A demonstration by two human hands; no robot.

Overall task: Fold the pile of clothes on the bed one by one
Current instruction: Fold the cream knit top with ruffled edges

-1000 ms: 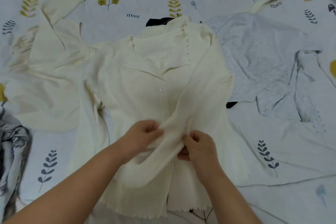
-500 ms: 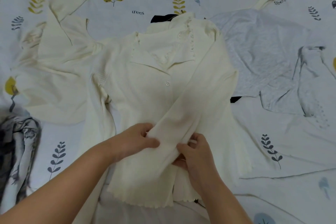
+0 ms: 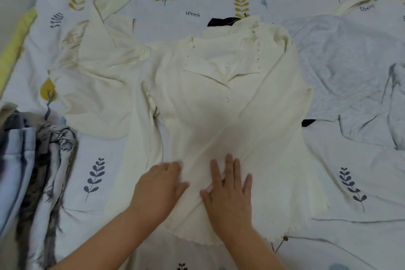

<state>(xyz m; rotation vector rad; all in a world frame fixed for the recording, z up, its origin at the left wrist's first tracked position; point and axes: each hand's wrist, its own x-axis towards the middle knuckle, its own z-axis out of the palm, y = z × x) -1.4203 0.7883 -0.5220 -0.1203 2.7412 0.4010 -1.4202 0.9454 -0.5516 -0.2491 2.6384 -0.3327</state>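
A cream knitted cardigan (image 3: 219,116) lies front up in the middle of the bed, buttoned, with its right sleeve (image 3: 258,133) folded diagonally across the body. My right hand (image 3: 230,190) lies flat with spread fingers on the sleeve's cuff end near the hem. My left hand (image 3: 160,186) rests on the cardigan beside it, fingers bent at the cuff's edge; whether it pinches the fabric cannot be told. The cardigan's other sleeve (image 3: 142,149) hangs down its left side.
Another cream garment (image 3: 98,76) lies spread at the left, a grey garment (image 3: 341,72) at the right. A dark item (image 3: 221,21) peeks from under the cardigan's collar. Patterned clothes (image 3: 39,171) are heaped at the left edge. The leaf-print bed sheet (image 3: 350,182) lies underneath.
Both hands held the sleeve's end lifted; now the sleeve lies on the cardigan. The right hand has flattened on it. The view shifted, bringing the heap at the left into sight.
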